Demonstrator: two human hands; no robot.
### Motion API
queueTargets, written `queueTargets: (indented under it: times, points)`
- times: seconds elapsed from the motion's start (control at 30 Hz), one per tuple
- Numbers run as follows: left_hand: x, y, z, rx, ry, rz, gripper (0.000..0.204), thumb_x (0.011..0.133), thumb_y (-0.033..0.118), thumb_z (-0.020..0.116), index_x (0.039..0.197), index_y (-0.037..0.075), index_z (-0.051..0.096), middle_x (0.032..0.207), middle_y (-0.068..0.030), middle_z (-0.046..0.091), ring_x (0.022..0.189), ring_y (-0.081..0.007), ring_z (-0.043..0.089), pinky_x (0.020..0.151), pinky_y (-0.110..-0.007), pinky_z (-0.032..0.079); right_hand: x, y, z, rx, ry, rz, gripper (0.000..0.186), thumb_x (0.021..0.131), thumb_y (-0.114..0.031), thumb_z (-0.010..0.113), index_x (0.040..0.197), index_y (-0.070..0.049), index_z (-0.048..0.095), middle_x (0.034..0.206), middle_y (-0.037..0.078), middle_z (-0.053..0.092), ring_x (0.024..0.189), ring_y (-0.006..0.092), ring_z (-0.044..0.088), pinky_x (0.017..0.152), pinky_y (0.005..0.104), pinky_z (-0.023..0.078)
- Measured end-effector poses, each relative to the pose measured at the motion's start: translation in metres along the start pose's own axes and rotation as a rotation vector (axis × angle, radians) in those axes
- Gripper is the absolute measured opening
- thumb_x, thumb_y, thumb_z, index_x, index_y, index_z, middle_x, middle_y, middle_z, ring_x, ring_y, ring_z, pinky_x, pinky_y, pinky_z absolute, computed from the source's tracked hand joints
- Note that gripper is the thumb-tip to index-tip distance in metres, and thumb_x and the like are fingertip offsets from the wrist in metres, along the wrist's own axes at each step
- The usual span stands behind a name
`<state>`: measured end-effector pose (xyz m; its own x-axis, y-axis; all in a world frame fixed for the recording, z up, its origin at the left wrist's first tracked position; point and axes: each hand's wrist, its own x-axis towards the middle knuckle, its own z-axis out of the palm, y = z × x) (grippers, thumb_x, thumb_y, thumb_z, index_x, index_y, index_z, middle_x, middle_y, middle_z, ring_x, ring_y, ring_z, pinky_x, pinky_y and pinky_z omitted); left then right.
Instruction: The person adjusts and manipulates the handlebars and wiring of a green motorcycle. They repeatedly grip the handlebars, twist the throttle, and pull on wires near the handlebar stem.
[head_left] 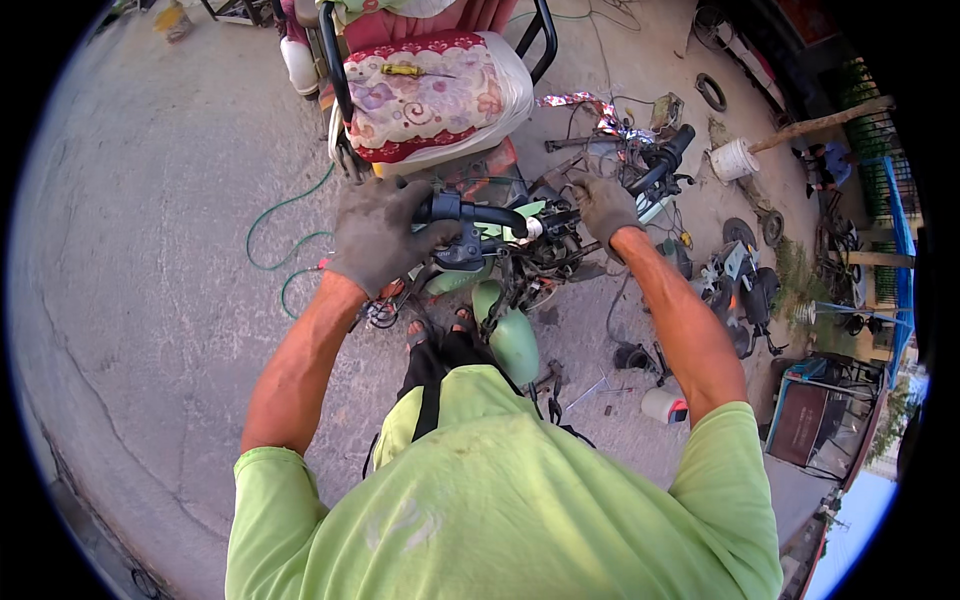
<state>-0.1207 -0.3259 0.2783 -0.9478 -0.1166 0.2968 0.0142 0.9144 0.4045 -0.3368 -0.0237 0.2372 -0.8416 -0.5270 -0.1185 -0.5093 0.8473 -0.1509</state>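
Note:
Wearing a grey work glove, my left hand (378,235) is wrapped round the left end of a black handlebar (495,214). A black switch housing (460,250) sits beside its thumb. My right hand (603,208), gloved as well, is closed over the tangle of cables and parts right of the handlebar's middle. What its fingers pinch is too small to make out. The bar's right grip (674,155) lies beyond that hand, untouched. Below the bar, the partly stripped scooter front shows cables and pale green body panels (514,345).
Ahead stands a seat (425,110) with a flowered cover and a yellow-handled screwdriver (402,70) on it. A green cord (252,240) runs over the concrete at left. Rightward are a white bucket (733,160), a loose tyre (711,92), scooter parts (740,285) and a small white tub (660,405).

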Motion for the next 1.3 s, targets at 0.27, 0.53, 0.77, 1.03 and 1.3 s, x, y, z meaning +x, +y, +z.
queueTargets:
  times: [0.27,0.53,0.77,1.03,1.3]
  points:
    - [-0.001,-0.002,-0.001,-0.028,-0.026,0.007,0.056,0.079,0.05,0.08,0.119,0.012,0.072,0.095,-0.0103,0.067,0.093,-0.0326,0.064,0.086,-0.047,0.045,0.007,-0.002,-0.005,-0.224,-0.163,-0.009,0.024,0.099,-0.029,0.06,0.111,-0.01,0.071,0.104,0.017,0.073,0.098,0.0397,0.069,0.084,0.0503,0.054]
    - [0.0,-0.003,0.002,-0.043,0.006,0.024,0.056,0.08,0.052,0.079,0.118,0.011,0.072,0.09,-0.01,0.065,0.091,-0.032,0.062,0.086,-0.046,0.045,0.007,-0.006,-0.002,-0.253,-0.174,0.011,0.027,0.099,-0.03,0.06,0.114,-0.013,0.074,0.105,0.016,0.073,0.098,0.0388,0.07,0.085,0.0499,0.055]
    - [0.002,-0.004,0.004,-0.051,0.031,0.036,0.055,0.079,0.051,0.08,0.117,0.011,0.073,0.088,-0.0091,0.064,0.089,-0.031,0.062,0.084,-0.045,0.044,-0.002,-0.001,0.011,-0.255,-0.038,-0.007,0.021,0.096,-0.023,0.059,0.099,-0.008,0.073,0.094,0.017,0.075,0.092,0.0383,0.072,0.08,0.0504,0.056]
    - [0.003,-0.004,0.004,-0.04,0.04,0.054,0.057,0.078,0.052,0.08,0.116,0.01,0.073,0.086,-0.0087,0.064,0.086,-0.0304,0.062,0.083,-0.045,0.044,-0.002,-0.002,0.008,-0.286,-0.049,-0.035,0.018,0.095,-0.017,0.057,0.1,-0.008,0.072,0.097,0.017,0.074,0.094,0.0371,0.072,0.08,0.049,0.057]
    - [0.003,-0.003,0.004,-0.036,0.028,0.047,0.056,0.079,0.051,0.08,0.115,0.009,0.073,0.085,-0.0086,0.063,0.085,-0.0302,0.062,0.082,-0.045,0.043,0.003,-0.002,0.001,-0.363,-0.104,-0.185,0.018,0.093,-0.014,0.056,0.103,-0.01,0.071,0.099,0.016,0.071,0.096,0.0364,0.072,0.08,0.0489,0.057]
